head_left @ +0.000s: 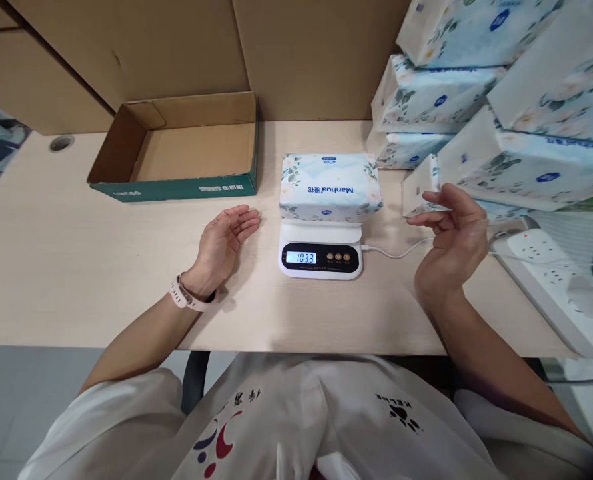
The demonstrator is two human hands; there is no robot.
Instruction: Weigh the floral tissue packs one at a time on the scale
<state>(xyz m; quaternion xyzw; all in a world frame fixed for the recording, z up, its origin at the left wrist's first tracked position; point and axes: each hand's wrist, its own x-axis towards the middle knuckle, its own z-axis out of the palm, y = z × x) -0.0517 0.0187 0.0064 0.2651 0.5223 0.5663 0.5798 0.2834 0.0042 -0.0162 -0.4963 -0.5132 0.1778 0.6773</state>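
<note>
A pack of tissues (330, 187) with a blue floral print lies on the white digital kitchen scale (321, 233). The lit display (301, 257) appears to read 1033. My left hand (225, 243) rests on the table to the left of the scale, holding nothing, its fingers stretched out. On the other side, my right hand (451, 240) is raised over the table with nothing in it, thumb and fingers apart. Both hands are clear of the pack and the scale. Behind my right hand are stacked tissue packs (526, 167).
An open, shallow cardboard box (181, 190), green outside, stands at the back left. Tall cardboard panels (316, 60) line the table's rear. A white power strip (546, 267) lies at the right, and a white cable (396, 256) runs from the scale toward it.
</note>
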